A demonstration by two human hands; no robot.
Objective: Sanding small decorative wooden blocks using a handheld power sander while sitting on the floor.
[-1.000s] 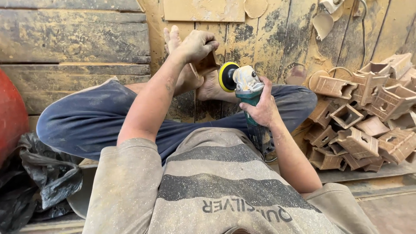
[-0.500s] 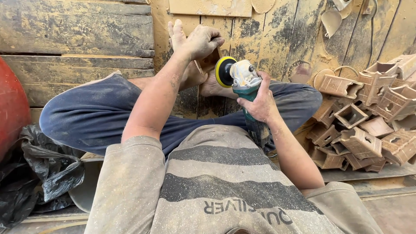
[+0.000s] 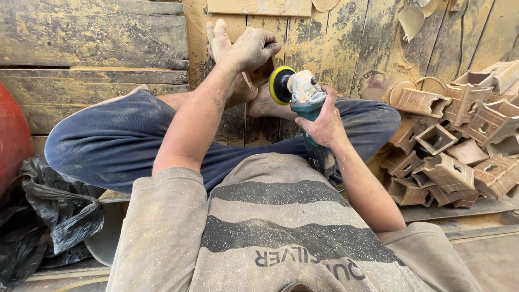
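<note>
Angle grinder (image 3: 303,100) in right hand (image 3: 324,124), just beside left hand (image 3: 251,48).

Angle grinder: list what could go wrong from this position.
1. The angle grinder has its yellow-rimmed disc right beside the bare feet that brace the wooden piece; a slip could cut them.
2. The left hand steadies that piece near the disc, ungloved.
3. The right hand alone holds the grinder, so a kick might twist it.
</note>
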